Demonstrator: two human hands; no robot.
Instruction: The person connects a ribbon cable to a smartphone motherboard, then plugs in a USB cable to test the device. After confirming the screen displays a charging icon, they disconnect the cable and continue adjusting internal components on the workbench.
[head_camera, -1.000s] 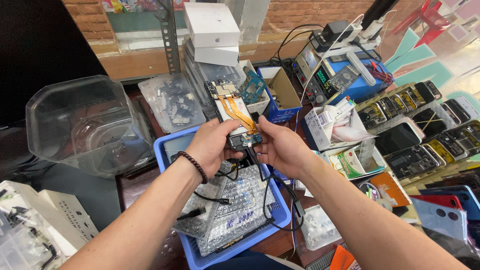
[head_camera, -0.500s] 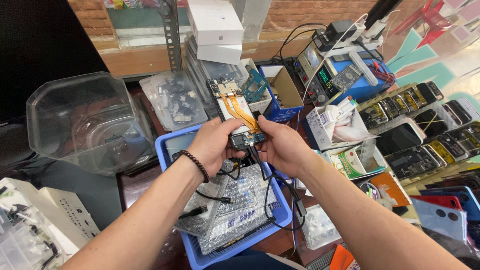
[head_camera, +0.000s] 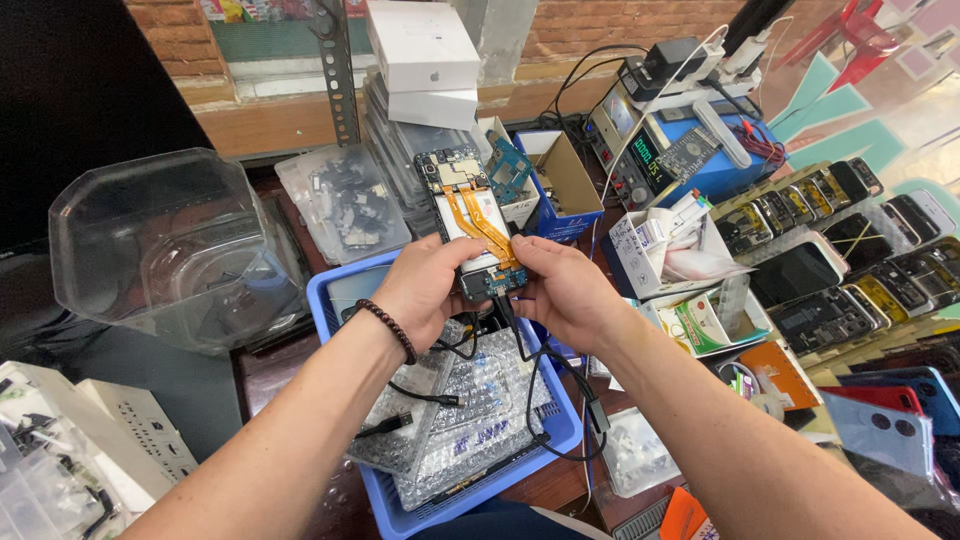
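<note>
The person is wearing a dark beaded bracelet (head_camera: 388, 329) around the left wrist; both forearms are showing bare, without sleeves.

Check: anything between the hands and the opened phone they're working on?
Nothing visible. The left hand and right hand both grip the bottom end of the opened phone directly, above the blue tray. A black cable hangs from its bottom edge.

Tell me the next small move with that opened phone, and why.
Probably steady the opened phone and check the black cable seating: both the left hand and right hand pinch its lower end, where the cable hangs into the blue tray.
</note>
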